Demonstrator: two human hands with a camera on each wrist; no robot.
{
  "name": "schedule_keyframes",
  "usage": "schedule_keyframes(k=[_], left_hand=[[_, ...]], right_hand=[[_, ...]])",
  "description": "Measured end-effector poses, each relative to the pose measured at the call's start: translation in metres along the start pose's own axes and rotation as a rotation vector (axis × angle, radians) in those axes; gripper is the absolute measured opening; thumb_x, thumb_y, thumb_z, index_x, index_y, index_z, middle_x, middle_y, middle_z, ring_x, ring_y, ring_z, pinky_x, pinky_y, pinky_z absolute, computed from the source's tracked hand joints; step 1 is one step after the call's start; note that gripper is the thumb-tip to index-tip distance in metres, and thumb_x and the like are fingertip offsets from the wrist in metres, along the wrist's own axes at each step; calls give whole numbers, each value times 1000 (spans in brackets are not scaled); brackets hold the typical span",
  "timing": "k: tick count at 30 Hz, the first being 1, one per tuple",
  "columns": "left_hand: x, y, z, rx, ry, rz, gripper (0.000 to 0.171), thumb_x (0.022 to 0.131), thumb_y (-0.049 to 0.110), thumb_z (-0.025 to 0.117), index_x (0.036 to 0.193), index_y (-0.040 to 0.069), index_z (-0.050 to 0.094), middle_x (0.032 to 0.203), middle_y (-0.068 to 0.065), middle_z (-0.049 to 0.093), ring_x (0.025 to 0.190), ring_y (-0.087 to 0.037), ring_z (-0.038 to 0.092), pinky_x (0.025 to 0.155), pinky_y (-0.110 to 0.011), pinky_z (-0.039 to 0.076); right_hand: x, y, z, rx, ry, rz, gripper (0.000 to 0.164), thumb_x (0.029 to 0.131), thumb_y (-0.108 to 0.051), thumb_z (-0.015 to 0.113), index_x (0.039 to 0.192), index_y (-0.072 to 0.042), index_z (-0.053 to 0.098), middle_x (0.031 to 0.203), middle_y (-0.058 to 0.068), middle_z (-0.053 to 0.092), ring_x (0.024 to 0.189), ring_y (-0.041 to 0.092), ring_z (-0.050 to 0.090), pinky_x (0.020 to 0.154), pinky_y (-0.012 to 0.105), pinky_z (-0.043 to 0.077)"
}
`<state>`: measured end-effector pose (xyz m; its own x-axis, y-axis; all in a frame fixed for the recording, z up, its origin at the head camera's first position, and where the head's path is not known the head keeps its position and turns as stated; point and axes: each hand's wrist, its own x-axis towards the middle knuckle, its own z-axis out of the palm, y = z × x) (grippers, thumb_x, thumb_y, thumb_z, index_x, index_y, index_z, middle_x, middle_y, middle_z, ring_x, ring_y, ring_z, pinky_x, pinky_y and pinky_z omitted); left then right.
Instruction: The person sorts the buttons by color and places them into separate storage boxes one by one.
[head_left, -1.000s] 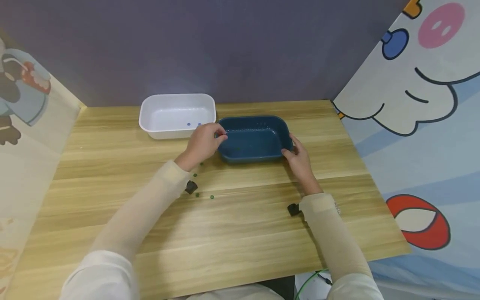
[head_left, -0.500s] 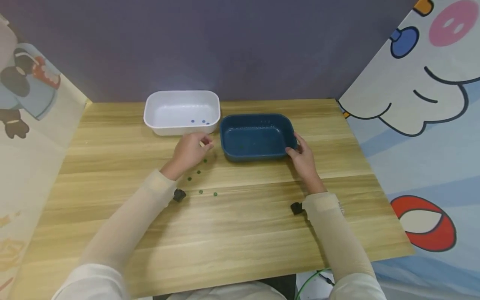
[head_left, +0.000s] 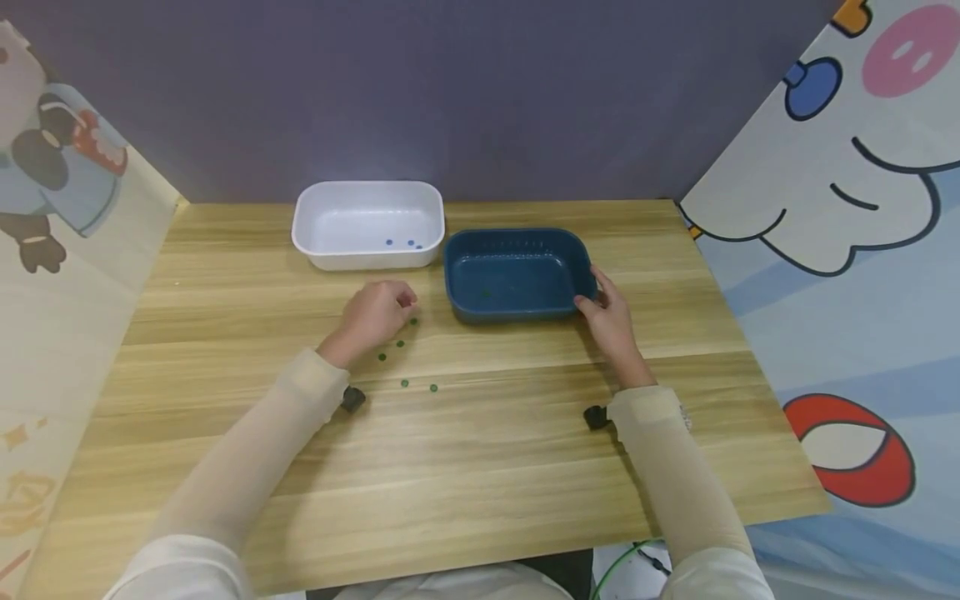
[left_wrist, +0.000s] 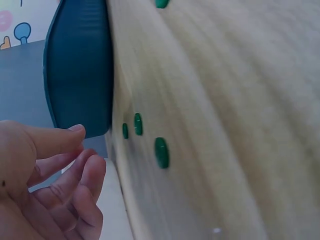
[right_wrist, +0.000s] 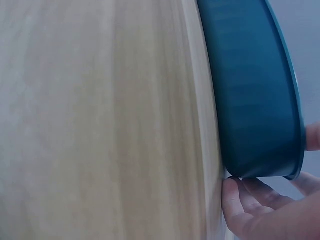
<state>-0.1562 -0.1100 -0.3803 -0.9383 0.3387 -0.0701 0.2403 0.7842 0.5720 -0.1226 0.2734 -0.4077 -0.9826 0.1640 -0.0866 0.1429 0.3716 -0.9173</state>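
My left hand [head_left: 373, 315] hovers over the table beside several small flat green pieces [head_left: 401, 343]. In the left wrist view its fingers are loosely bent, thumb apart from index finger, and nothing shows between them. Three green pieces [left_wrist: 161, 152] lie near it there, and another is at the top edge. My right hand [head_left: 611, 325] holds the right end of a dark blue rectangular dish [head_left: 517, 317], thumb on the near rim corner and fingers along the outer side. Inside that dish lies one small green piece [head_left: 485, 293]. The right wrist view shows fingertips touching the dish wall [right_wrist: 255, 100].
A white rectangular dish [head_left: 367, 261] stands left of the blue one, close to it, with three small blue pieces [head_left: 410, 243] inside. Both stand on a wood-grain table [head_left: 480, 467]. A grey panel [head_left: 480, 100] rises behind, and printed walls flank both sides.
My left hand has moved from the blue dish's left rim leftward and down toward the green pieces, its pinch loosening. The right hand stays on the dish. The head view has shifted slightly.
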Motion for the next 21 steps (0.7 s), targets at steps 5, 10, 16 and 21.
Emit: schedule_keyframes(k=[5, 10, 16, 21], left_hand=[[-2, -1, 4, 16, -22, -5, 13, 94, 16, 72, 105, 8, 74, 99, -8, 72, 89, -25, 65, 81, -43, 55], [-2, -2, 6, 40, -51, -4, 12, 94, 16, 73, 103, 8, 74, 100, -8, 72, 93, -27, 66, 84, -44, 54], [1, -4, 8, 60, -82, 13, 14, 94, 15, 72, 106, 9, 75, 105, -10, 73, 100, -29, 66, 90, -47, 54], [5, -4, 10, 92, -99, 28, 16, 94, 14, 72, 108, 8, 75, 109, -11, 73, 104, -31, 66, 92, -48, 54]], right_hand=[[-1, 0, 0, 23, 1, 5, 66, 100, -21, 58, 160, -24, 30, 155, 18, 39, 130, 31, 52, 98, 41, 49], [-3, -1, 1, 33, 0, 10, 66, 101, -21, 58, 160, -25, 30, 154, 20, 41, 128, 32, 54, 95, 40, 50], [-3, -5, 0, 31, -11, 34, 67, 101, -18, 58, 160, -24, 29, 156, 18, 39, 131, 31, 52, 91, 31, 49], [-9, -22, -2, 42, -30, 51, 68, 100, -12, 59, 160, -16, 29, 157, 20, 35, 134, 34, 48, 91, 29, 48]])
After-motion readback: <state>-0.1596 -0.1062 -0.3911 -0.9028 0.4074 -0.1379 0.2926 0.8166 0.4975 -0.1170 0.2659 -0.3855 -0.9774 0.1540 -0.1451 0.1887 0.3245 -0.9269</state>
